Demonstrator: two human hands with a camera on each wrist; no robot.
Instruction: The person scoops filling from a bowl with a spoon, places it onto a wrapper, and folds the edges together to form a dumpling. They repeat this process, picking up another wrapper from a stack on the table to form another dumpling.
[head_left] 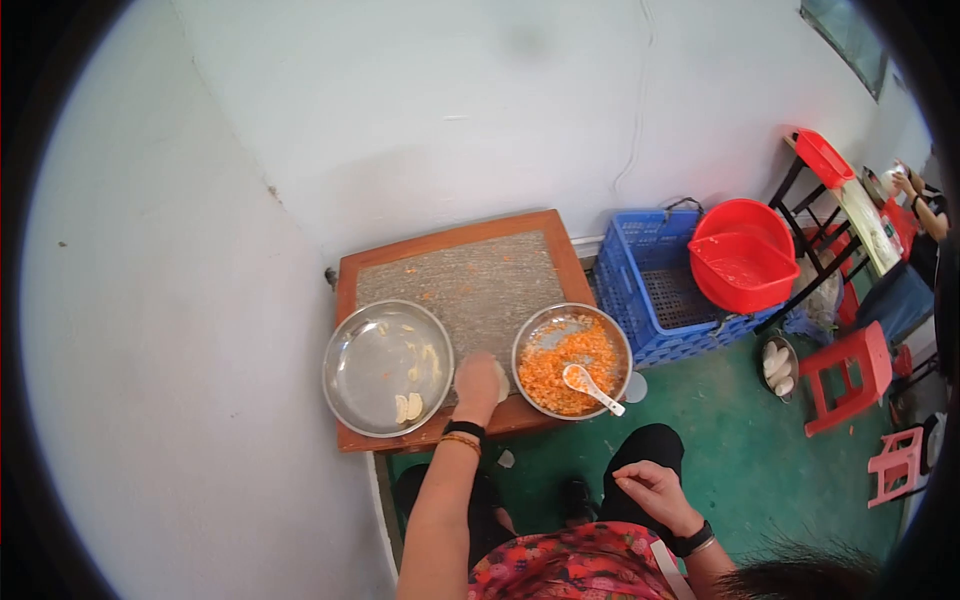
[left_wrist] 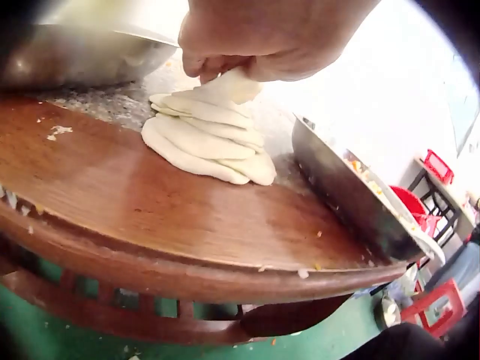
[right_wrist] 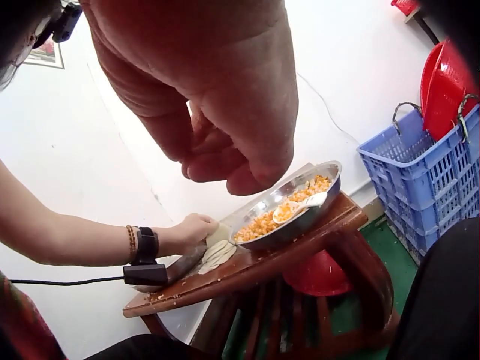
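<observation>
My left hand pinches the top piece of a stack of flat, pale dough rounds at the table's near edge. That piece is lifted at one end, above the fanned-out others. My right hand hangs over my lap with loosely curled fingers, holding nothing, an orange speck near its fingertips. Right of the stack, a metal dish holds chopped orange and white filling and a white spoon. Folded dumplings lie in the metal pan on the left.
The wooden table stands against a white wall. Right of it are a blue crate with red basins, a bowl of white items, and red stools. At the far right, a person's arms show near another table.
</observation>
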